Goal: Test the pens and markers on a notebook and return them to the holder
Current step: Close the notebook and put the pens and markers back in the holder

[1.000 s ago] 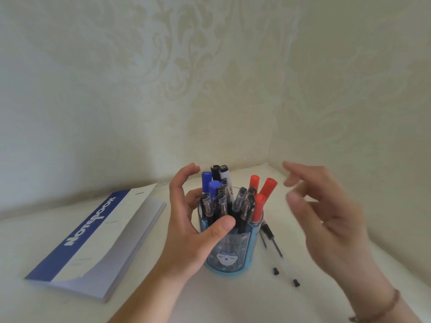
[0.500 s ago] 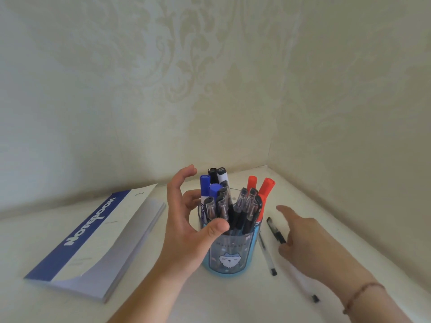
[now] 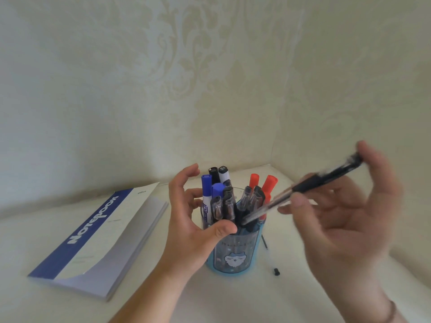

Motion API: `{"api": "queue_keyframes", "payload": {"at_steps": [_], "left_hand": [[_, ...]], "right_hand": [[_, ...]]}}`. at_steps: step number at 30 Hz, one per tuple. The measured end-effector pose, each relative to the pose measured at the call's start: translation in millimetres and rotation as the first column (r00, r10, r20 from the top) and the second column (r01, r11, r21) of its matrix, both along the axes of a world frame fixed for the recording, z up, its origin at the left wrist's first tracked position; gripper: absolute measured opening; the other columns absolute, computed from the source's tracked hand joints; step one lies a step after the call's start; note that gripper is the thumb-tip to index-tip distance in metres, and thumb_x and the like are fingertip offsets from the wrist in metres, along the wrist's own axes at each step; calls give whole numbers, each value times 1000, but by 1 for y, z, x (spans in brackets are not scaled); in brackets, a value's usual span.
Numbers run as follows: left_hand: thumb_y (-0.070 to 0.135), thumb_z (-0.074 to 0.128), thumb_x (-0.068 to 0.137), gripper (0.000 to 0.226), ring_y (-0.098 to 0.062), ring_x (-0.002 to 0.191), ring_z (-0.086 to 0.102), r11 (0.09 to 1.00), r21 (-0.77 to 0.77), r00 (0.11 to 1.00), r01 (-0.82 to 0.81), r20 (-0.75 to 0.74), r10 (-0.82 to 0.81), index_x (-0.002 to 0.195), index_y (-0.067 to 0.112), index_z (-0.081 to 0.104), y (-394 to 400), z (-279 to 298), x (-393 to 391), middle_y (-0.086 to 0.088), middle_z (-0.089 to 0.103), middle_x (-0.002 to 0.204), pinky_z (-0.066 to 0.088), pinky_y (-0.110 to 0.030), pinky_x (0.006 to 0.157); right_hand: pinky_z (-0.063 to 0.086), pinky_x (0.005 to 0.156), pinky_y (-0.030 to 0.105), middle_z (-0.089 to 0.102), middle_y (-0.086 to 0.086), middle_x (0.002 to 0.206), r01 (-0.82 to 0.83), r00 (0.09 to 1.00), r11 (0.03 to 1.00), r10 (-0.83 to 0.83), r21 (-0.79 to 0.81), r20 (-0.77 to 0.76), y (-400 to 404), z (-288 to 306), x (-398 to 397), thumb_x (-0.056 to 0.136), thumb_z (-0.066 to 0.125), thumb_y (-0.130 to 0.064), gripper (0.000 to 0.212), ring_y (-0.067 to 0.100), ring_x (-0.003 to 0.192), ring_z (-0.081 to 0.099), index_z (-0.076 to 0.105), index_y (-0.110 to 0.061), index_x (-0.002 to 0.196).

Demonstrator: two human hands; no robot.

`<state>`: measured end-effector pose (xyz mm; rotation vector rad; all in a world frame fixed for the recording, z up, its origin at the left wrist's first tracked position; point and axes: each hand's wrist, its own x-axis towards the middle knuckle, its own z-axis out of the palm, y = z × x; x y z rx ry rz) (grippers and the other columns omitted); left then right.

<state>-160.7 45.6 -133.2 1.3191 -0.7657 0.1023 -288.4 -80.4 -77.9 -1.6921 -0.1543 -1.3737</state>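
Observation:
A blue see-through holder (image 3: 235,255) with a cat face stands on the white table, full of several pens and markers with blue, black and red caps. My left hand (image 3: 196,220) cups its left side, thumb on the rim, fingers curved apart. My right hand (image 3: 345,220) is raised to the right of the holder and grips a black pen (image 3: 300,192), blurred, slanting down-left with its lower end over the holder's mouth. A closed blue-and-white notebook (image 3: 100,231) lies to the left. One more pen (image 3: 270,257) lies on the table behind the holder's right side, mostly hidden.
Two wallpapered walls meet in a corner (image 3: 272,159) just behind the holder, so the table narrows there. The right wall runs close past my right hand.
My right hand went down to the table at the right of the holder, took one black pen and lifted it over the holder. My left hand stayed on the holder.

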Motion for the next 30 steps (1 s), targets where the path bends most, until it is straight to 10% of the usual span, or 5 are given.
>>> {"api": "queue_keyframes", "payload": {"at_steps": [5,10,21,25,30], "left_hand": [[76,78,47,109,-38,104,59,999,12,1000,31,-2,-31,137,32,34,0,-2,0,-10,61,119,49,-61,87],[80,74,49,108,-36,101,57,999,32,999,32,-3,-32,138,32,34,1,-6,3,-15,61,117,47,-49,91],[79,51,77,86,-23,107,55,996,-61,998,59,32,-57,137,18,36,1,-8,4,-3,64,114,40,-29,94],[77,50,79,83,-17,101,56,995,-68,997,68,39,-65,137,18,36,0,-7,3,1,64,111,41,-23,90],[76,51,79,82,-18,96,57,994,-72,996,84,39,-82,138,21,36,0,-8,3,-6,63,111,44,-26,87]], "right_hand": [[38,89,27,47,6,126,120,934,788,-295,-604,-200,-5,-6,1,86,59,-33,41,24,115,48,59,-26,127],[42,75,24,54,-1,110,170,959,958,-215,-233,-186,-24,-17,12,87,55,-14,37,20,96,54,54,-29,121],[42,70,24,55,-6,93,-35,251,855,-493,-517,-833,-54,-61,32,88,51,-15,53,13,79,49,40,-32,136],[47,49,25,66,1,74,181,544,970,-238,-164,-805,-60,-34,18,86,57,-1,82,13,48,58,15,-35,148],[51,43,30,57,13,76,-46,988,953,87,298,-129,-29,7,-5,84,50,24,84,26,45,58,22,-29,143]]}}
